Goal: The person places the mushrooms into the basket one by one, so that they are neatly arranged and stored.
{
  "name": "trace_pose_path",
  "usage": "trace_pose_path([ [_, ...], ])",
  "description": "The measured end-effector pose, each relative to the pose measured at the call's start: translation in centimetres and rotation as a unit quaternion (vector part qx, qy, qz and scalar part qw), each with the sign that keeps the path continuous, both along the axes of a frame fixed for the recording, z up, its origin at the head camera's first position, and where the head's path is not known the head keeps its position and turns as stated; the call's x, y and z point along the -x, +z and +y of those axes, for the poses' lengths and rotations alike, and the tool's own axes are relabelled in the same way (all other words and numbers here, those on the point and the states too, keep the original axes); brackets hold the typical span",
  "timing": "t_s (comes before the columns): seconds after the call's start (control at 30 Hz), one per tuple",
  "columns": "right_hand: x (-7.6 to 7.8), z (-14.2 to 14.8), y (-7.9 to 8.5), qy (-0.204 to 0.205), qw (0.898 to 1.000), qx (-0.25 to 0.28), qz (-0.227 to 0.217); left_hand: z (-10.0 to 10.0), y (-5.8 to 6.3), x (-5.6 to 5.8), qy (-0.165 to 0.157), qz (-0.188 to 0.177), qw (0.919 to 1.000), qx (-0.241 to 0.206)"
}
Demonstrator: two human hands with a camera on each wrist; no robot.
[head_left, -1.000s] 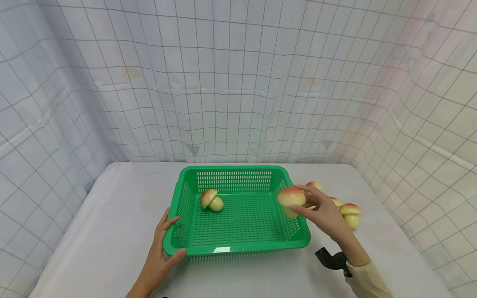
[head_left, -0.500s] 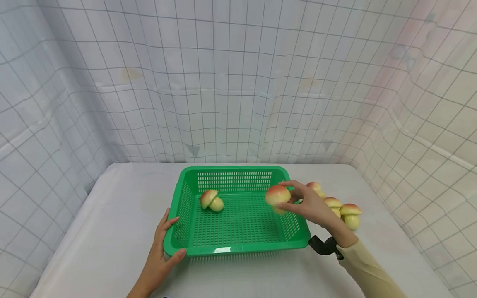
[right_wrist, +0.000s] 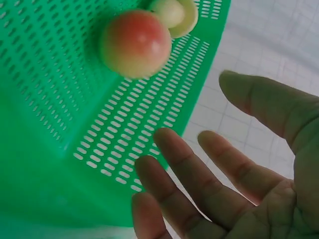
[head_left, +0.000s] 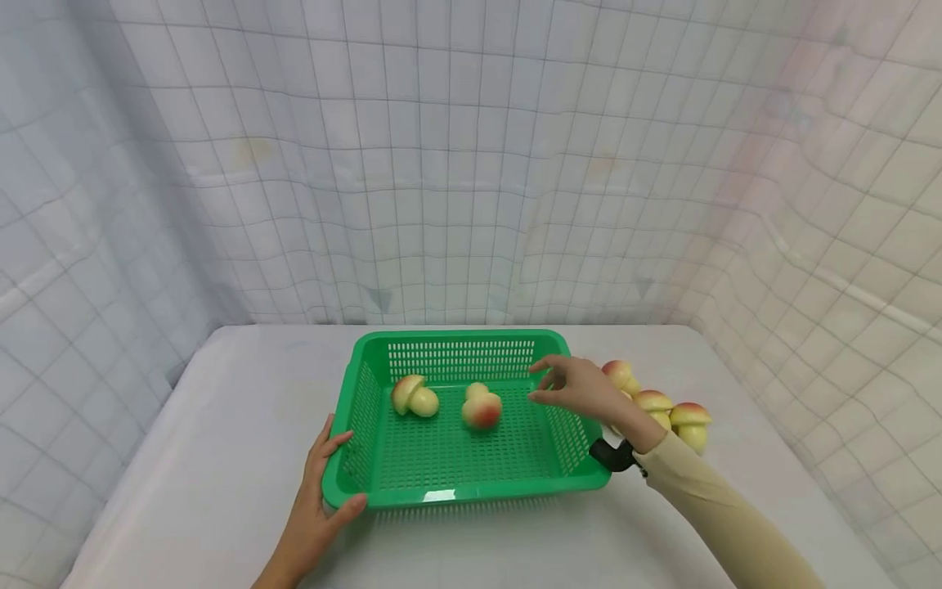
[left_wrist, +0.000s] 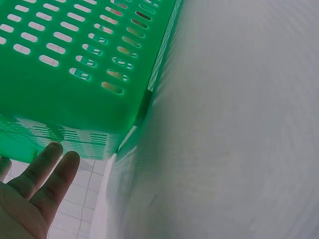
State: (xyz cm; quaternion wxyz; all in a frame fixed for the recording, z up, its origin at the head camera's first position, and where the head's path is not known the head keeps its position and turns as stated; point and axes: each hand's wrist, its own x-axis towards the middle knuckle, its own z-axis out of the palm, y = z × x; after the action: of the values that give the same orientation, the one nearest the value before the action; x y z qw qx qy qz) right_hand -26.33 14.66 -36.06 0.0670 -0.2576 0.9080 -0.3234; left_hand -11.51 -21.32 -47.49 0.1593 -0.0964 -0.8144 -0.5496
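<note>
A green plastic basket with slotted walls stands on the white-covered table. Inside it lie two toy mushrooms: one towards the left, and another in the middle with its red-tipped cap facing me. My left hand rests at the basket's front left corner, fingers along the left rim and thumb at the front rim; its fingers look straight in the left wrist view. Over the basket's right side hovers my right hand, holding nothing, with thumb and fingers spread apart in the right wrist view.
Several more toy mushrooms sit on the table to the right of the basket, partly behind the right forearm. A white gridded curtain encloses the back and both sides.
My right hand has moved left over the basket and let go of a toy mushroom, which now lies in the basket's middle. The left hand has stayed in place.
</note>
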Motion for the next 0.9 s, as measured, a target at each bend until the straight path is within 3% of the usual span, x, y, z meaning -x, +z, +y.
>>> trace_pose_path([
  [0.37, -0.3, -1.8, 0.5, 0.022, 0.999, -0.021, -0.019, 0.0, 0.2, -0.3, 0.003, -0.005, 1.0, 0.004],
  [0.67, 0.9, -4.0, 1.6, 0.042, 0.997, -0.067, -0.004, -0.2, 0.1, 0.1, 0.003, -0.006, 1.0, 0.002],
  [0.9, 1.1, -3.5, 2.3, 0.039, 0.998, -0.047, 0.004, 0.0, 0.0, 0.0, 0.003, -0.01, 0.9999, 0.005],
])
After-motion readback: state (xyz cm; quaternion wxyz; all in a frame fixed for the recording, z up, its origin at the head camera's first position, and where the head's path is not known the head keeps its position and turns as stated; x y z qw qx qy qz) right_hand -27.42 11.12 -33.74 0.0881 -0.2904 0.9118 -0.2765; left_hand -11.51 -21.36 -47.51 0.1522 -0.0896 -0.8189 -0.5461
